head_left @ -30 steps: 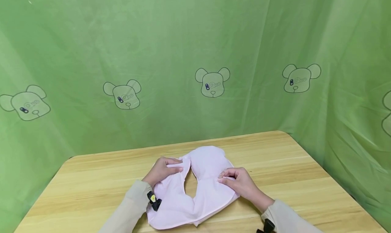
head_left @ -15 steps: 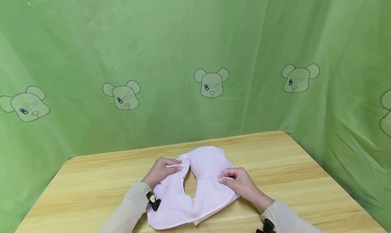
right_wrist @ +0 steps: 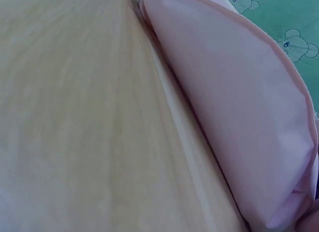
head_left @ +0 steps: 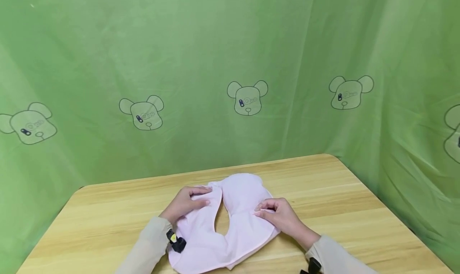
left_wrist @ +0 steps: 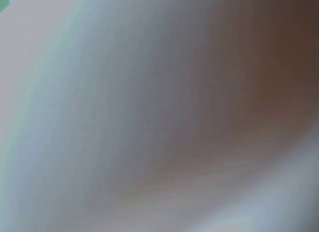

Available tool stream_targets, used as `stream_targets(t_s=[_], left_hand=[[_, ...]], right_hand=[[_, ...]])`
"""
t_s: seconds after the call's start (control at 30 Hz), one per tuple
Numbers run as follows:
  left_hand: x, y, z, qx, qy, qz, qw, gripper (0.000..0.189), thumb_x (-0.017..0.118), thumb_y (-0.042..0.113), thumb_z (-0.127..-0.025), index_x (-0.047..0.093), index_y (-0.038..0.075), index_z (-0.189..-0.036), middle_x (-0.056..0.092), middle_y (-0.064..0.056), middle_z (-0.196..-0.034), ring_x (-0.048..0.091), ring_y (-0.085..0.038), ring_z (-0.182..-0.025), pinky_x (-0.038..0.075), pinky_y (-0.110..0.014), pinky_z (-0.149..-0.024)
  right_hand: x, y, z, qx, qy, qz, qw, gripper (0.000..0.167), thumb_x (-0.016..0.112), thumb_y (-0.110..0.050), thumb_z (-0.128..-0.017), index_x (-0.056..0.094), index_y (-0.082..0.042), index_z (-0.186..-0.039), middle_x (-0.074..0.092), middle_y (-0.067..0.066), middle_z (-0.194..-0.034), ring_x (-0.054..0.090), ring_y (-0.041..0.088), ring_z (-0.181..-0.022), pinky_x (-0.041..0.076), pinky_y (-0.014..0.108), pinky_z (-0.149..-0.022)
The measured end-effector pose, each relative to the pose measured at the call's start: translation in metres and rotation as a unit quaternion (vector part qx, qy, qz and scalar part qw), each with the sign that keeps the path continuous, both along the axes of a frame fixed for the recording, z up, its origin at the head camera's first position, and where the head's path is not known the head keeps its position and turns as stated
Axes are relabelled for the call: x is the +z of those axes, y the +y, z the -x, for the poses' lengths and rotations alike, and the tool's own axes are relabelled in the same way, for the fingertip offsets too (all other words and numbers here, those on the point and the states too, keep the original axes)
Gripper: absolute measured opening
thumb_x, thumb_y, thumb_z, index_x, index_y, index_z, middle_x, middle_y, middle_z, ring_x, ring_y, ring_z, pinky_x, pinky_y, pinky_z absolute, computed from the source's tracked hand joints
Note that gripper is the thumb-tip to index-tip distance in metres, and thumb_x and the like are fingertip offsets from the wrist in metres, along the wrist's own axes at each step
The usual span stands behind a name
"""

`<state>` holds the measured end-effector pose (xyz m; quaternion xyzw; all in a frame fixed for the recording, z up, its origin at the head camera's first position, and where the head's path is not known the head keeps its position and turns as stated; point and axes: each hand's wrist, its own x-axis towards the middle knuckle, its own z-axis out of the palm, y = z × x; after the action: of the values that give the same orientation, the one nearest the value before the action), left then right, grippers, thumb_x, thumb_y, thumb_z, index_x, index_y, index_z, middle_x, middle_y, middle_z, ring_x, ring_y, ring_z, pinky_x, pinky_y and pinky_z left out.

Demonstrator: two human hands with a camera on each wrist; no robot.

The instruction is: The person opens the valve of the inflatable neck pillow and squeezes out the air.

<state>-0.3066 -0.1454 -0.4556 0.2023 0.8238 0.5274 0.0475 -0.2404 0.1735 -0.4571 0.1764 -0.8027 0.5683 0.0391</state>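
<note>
A pale pink neck pillow (head_left: 248,194) with a piped edge lies on the wooden table, a long narrow gap between its two arms. Its right arm looks puffed, the left one flatter. My left hand (head_left: 185,204) rests on the left arm, thumb and fingers spread apart on the cloth. With thumb and fingertips, my right hand (head_left: 282,217) pinches the cloth at the pillow's right side. In the right wrist view the pillow's pink side (right_wrist: 234,102) rises beside the tabletop, with a bit of the hand at the lower right corner. Only a close blur fills the left wrist view.
The wooden table (head_left: 345,210) extends around the pillow on all sides. Green curtain (head_left: 194,46) with bear-head drawings hangs behind it and along the sides. Black wrist devices, such as the left one (head_left: 176,241), sit at the sleeve cuffs.
My left hand has let go of the pinched fold, and the cloth there has flattened. That hand shifted slightly left and the pillow's left arm spread a little. My right hand keeps its pinch.
</note>
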Motion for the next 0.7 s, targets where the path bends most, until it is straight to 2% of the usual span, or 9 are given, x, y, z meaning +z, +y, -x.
stream_targets(t_s=[0.07,0.17,0.37,0.47,0.6,0.7], left_hand=[[0.005,-0.003,-0.004,-0.001,-0.005,0.008,1.0,0.042,0.078,0.025,-0.077,0.068,0.017,-0.117,0.058,-0.004,-0.13,0.047,-0.025,-0.127,0.026,-0.046,-0.11],[0.013,-0.009,-0.01,-0.004,0.01,0.028,0.9995,0.044,0.077,0.026,-0.077,0.066,0.019,-0.119,0.056,-0.004,-0.133,0.045,-0.025,-0.128,0.026,-0.046,-0.11],[0.026,-0.018,-0.027,-0.012,0.039,0.051,0.9979,0.048,0.074,0.026,-0.08,0.062,0.018,-0.125,0.057,-0.005,-0.132,0.045,-0.029,-0.128,0.025,-0.055,-0.109],[0.031,-0.02,-0.037,-0.026,0.053,0.052,0.9969,0.052,0.074,0.025,-0.081,0.058,0.013,-0.129,0.056,-0.006,-0.133,0.043,-0.031,-0.129,0.022,-0.058,-0.108],[0.033,-0.019,-0.053,-0.054,0.077,0.051,0.9943,0.064,0.073,0.025,-0.081,0.048,0.005,-0.136,0.049,-0.01,-0.139,0.037,-0.035,-0.133,0.02,-0.058,-0.108],[0.031,-0.016,-0.07,-0.046,0.09,0.051,0.9936,0.071,0.073,0.027,-0.081,0.041,0.005,-0.141,0.044,-0.012,-0.143,0.032,-0.037,-0.135,0.019,-0.06,-0.108]], right_hand=[[0.0,0.0,0.0,0.0,0.001,0.0,1.0,0.01,0.075,-0.009,-0.078,0.07,-0.001,-0.08,0.07,0.008,-0.083,0.06,0.003,-0.079,0.049,0.018,-0.074],[0.0,0.0,0.0,-0.002,0.001,-0.002,1.0,0.01,0.075,-0.008,-0.078,0.07,0.0,-0.079,0.07,0.009,-0.083,0.06,0.003,-0.078,0.05,0.018,-0.073],[0.001,0.001,-0.001,-0.003,0.001,0.002,1.0,0.011,0.076,-0.009,-0.078,0.069,0.001,-0.079,0.07,0.009,-0.082,0.059,0.002,-0.076,0.05,0.018,-0.071],[0.001,0.0,-0.001,-0.001,0.001,0.003,1.0,0.011,0.075,-0.009,-0.078,0.07,0.001,-0.079,0.07,0.009,-0.082,0.059,0.003,-0.076,0.05,0.018,-0.071],[0.002,0.0,-0.002,-0.004,0.0,0.007,1.0,0.009,0.075,-0.008,-0.078,0.07,-0.001,-0.079,0.07,0.008,-0.082,0.059,0.003,-0.076,0.049,0.018,-0.071],[0.002,0.0,-0.003,-0.003,-0.005,0.009,0.9999,0.009,0.075,-0.009,-0.078,0.07,-0.002,-0.079,0.069,0.008,-0.083,0.059,0.004,-0.077,0.049,0.018,-0.071]])
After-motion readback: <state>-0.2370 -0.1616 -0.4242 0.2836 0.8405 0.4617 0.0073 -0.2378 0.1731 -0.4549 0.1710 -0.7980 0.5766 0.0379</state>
